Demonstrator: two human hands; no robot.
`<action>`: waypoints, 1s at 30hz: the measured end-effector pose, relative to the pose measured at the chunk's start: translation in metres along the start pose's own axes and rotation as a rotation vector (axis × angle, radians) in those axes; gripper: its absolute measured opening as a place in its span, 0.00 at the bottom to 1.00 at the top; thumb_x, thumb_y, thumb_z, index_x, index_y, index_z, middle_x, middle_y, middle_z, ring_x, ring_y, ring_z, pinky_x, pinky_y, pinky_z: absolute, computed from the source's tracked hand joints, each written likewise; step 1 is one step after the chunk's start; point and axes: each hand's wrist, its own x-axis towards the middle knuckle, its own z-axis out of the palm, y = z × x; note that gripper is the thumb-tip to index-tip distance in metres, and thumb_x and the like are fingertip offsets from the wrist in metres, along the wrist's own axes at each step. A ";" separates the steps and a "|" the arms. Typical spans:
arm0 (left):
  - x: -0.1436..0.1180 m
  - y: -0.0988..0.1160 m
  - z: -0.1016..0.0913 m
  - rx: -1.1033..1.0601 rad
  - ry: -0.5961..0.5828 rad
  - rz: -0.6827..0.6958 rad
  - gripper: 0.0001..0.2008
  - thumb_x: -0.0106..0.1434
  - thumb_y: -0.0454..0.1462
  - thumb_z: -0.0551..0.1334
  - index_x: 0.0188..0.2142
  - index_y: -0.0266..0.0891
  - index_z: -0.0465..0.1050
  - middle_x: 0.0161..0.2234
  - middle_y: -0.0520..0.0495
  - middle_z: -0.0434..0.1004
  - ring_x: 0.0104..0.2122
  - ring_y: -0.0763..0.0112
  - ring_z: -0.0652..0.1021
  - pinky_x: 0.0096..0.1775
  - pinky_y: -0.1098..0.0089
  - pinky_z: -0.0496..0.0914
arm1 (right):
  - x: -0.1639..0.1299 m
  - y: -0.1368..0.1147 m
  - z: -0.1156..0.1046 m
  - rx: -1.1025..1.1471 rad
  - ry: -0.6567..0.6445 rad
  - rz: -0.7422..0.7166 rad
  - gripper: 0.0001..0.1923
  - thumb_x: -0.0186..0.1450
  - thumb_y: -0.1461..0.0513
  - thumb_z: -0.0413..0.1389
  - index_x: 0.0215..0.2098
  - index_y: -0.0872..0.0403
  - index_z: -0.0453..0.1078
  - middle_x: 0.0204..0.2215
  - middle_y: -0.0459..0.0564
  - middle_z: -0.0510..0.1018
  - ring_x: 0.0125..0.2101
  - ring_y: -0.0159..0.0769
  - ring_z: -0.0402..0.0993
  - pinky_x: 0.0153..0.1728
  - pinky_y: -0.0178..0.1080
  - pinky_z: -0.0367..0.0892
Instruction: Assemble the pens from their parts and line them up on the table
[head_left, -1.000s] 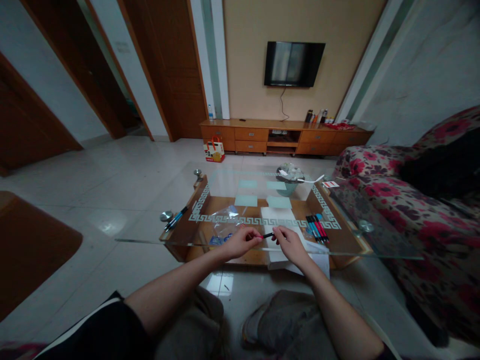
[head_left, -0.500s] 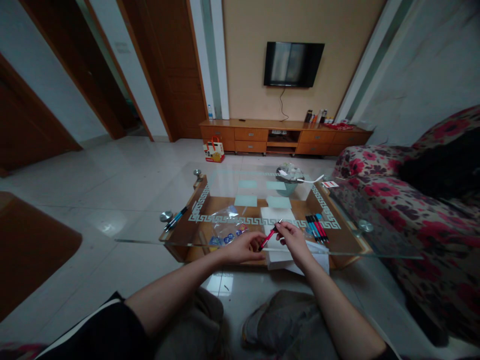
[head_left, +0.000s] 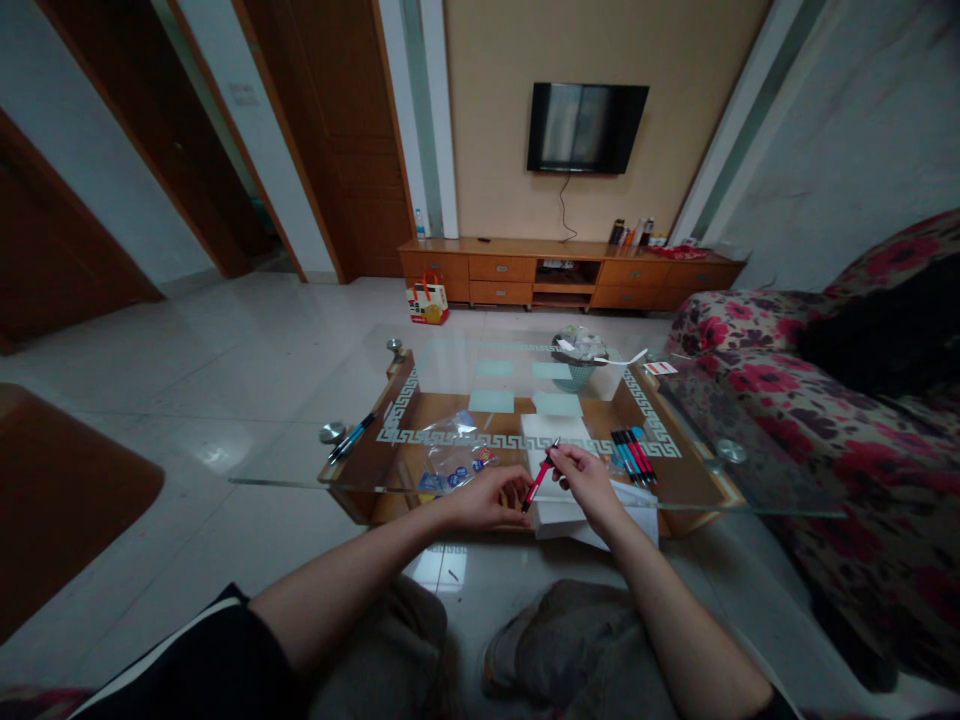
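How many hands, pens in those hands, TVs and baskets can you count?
Hands: 2, the left hand and the right hand
Pens in hand: 1, the red pen
TVs: 1, the black TV
Baskets: 1, the green basket
Total: 5

Glass tabletop (head_left: 510,424) passable ahead; pen row (head_left: 634,457) obstructs right of right hand (head_left: 586,480)

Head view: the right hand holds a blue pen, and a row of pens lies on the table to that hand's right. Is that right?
Not quite: the pen in the right hand is red with black ends, not blue, as the head view shows. The row of pens does lie on the table to that hand's right.
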 end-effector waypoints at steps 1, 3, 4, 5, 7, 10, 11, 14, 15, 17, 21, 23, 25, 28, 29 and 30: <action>0.000 0.000 0.000 0.001 -0.002 0.007 0.25 0.54 0.44 0.72 0.48 0.38 0.69 0.33 0.50 0.74 0.32 0.71 0.74 0.34 0.72 0.67 | 0.000 -0.001 0.000 -0.009 -0.012 -0.007 0.21 0.60 0.44 0.59 0.33 0.54 0.72 0.23 0.47 0.75 0.21 0.30 0.63 0.21 0.32 0.53; -0.001 0.001 -0.001 0.011 0.000 0.018 0.23 0.54 0.44 0.72 0.46 0.38 0.70 0.34 0.50 0.75 0.32 0.71 0.74 0.34 0.72 0.66 | -0.001 -0.002 0.000 -0.015 -0.022 -0.018 0.21 0.60 0.44 0.59 0.33 0.54 0.72 0.23 0.46 0.75 0.21 0.30 0.63 0.21 0.32 0.53; -0.001 0.001 -0.002 0.018 0.005 0.021 0.23 0.55 0.44 0.71 0.46 0.38 0.70 0.34 0.50 0.75 0.33 0.71 0.74 0.34 0.72 0.66 | -0.001 -0.003 0.000 -0.012 -0.024 -0.022 0.21 0.61 0.45 0.59 0.33 0.54 0.72 0.23 0.46 0.75 0.21 0.30 0.63 0.21 0.32 0.53; 0.000 0.001 -0.002 0.024 0.008 0.022 0.22 0.55 0.44 0.71 0.46 0.38 0.70 0.34 0.50 0.75 0.33 0.72 0.74 0.34 0.72 0.66 | -0.001 -0.003 0.000 -0.006 -0.023 -0.023 0.21 0.61 0.45 0.59 0.33 0.54 0.72 0.23 0.46 0.75 0.21 0.30 0.63 0.21 0.32 0.53; 0.000 0.000 -0.002 0.022 0.004 0.019 0.23 0.56 0.44 0.71 0.48 0.38 0.70 0.34 0.50 0.75 0.32 0.72 0.74 0.34 0.72 0.66 | -0.001 -0.002 0.000 0.006 -0.018 -0.024 0.20 0.61 0.45 0.59 0.33 0.54 0.72 0.23 0.46 0.74 0.22 0.30 0.63 0.21 0.32 0.53; 0.001 -0.002 -0.001 0.018 -0.001 0.027 0.24 0.56 0.44 0.71 0.49 0.38 0.69 0.34 0.50 0.75 0.31 0.72 0.74 0.33 0.72 0.66 | -0.002 -0.001 0.001 0.010 -0.022 -0.032 0.21 0.61 0.45 0.59 0.33 0.54 0.71 0.22 0.46 0.74 0.22 0.30 0.64 0.21 0.32 0.54; 0.001 -0.002 -0.001 0.024 0.004 0.033 0.23 0.56 0.44 0.71 0.48 0.38 0.69 0.34 0.50 0.75 0.32 0.72 0.74 0.33 0.72 0.66 | -0.002 0.000 0.001 0.010 -0.022 -0.035 0.21 0.61 0.45 0.59 0.33 0.54 0.71 0.22 0.46 0.74 0.22 0.30 0.64 0.22 0.32 0.54; 0.001 -0.003 -0.002 0.055 0.016 0.034 0.22 0.55 0.43 0.71 0.47 0.38 0.70 0.34 0.50 0.75 0.32 0.71 0.74 0.34 0.72 0.66 | -0.001 0.000 0.003 0.020 -0.010 -0.029 0.21 0.60 0.44 0.59 0.33 0.54 0.71 0.23 0.46 0.74 0.22 0.30 0.64 0.21 0.32 0.55; 0.001 -0.002 -0.003 0.064 0.018 0.031 0.23 0.55 0.43 0.71 0.47 0.38 0.70 0.34 0.50 0.75 0.33 0.71 0.74 0.35 0.72 0.66 | -0.001 0.000 0.004 0.025 -0.002 -0.021 0.21 0.60 0.44 0.59 0.34 0.54 0.71 0.23 0.47 0.74 0.22 0.30 0.65 0.21 0.32 0.55; 0.002 -0.001 -0.002 0.085 0.023 0.028 0.25 0.53 0.42 0.72 0.47 0.39 0.69 0.35 0.50 0.75 0.33 0.71 0.74 0.35 0.71 0.66 | 0.000 -0.001 0.006 0.035 0.018 0.000 0.21 0.60 0.45 0.59 0.35 0.54 0.71 0.24 0.47 0.74 0.23 0.30 0.66 0.21 0.31 0.55; 0.007 0.007 0.004 0.121 0.076 0.016 0.24 0.54 0.41 0.71 0.48 0.39 0.69 0.35 0.50 0.74 0.32 0.71 0.74 0.34 0.72 0.67 | -0.002 -0.005 0.015 0.035 0.031 0.011 0.22 0.56 0.48 0.63 0.41 0.54 0.71 0.25 0.45 0.74 0.24 0.31 0.67 0.21 0.31 0.58; 0.009 0.012 0.006 0.162 0.123 0.021 0.23 0.54 0.41 0.71 0.48 0.39 0.69 0.35 0.49 0.74 0.32 0.70 0.74 0.34 0.71 0.67 | -0.005 -0.007 0.020 0.020 0.002 0.005 0.23 0.55 0.49 0.64 0.42 0.54 0.71 0.26 0.45 0.74 0.24 0.31 0.68 0.22 0.31 0.60; 0.009 0.015 0.006 0.239 0.156 0.056 0.26 0.53 0.42 0.71 0.50 0.40 0.68 0.38 0.48 0.74 0.35 0.67 0.74 0.36 0.70 0.67 | -0.008 -0.009 0.023 0.007 -0.009 -0.005 0.23 0.55 0.49 0.63 0.43 0.54 0.72 0.28 0.46 0.75 0.26 0.32 0.69 0.23 0.32 0.63; 0.005 0.013 0.000 0.351 0.168 0.091 0.36 0.51 0.44 0.73 0.57 0.42 0.64 0.44 0.44 0.73 0.38 0.64 0.74 0.37 0.68 0.68 | -0.004 -0.014 0.015 -0.004 0.055 -0.048 0.26 0.56 0.48 0.62 0.48 0.54 0.72 0.31 0.48 0.76 0.29 0.33 0.70 0.27 0.34 0.68; 0.004 0.010 -0.004 0.385 0.184 0.082 0.38 0.51 0.45 0.72 0.59 0.42 0.62 0.45 0.43 0.73 0.37 0.63 0.74 0.38 0.67 0.68 | 0.000 -0.017 0.008 -0.012 0.090 -0.065 0.27 0.56 0.47 0.62 0.49 0.53 0.72 0.32 0.48 0.76 0.29 0.33 0.70 0.28 0.35 0.69; 0.002 0.007 -0.009 0.425 0.204 0.078 0.37 0.52 0.45 0.72 0.59 0.41 0.63 0.45 0.43 0.73 0.38 0.63 0.74 0.39 0.66 0.68 | 0.004 -0.020 -0.001 -0.020 0.129 -0.095 0.28 0.57 0.47 0.61 0.51 0.53 0.72 0.33 0.48 0.76 0.29 0.33 0.71 0.29 0.37 0.70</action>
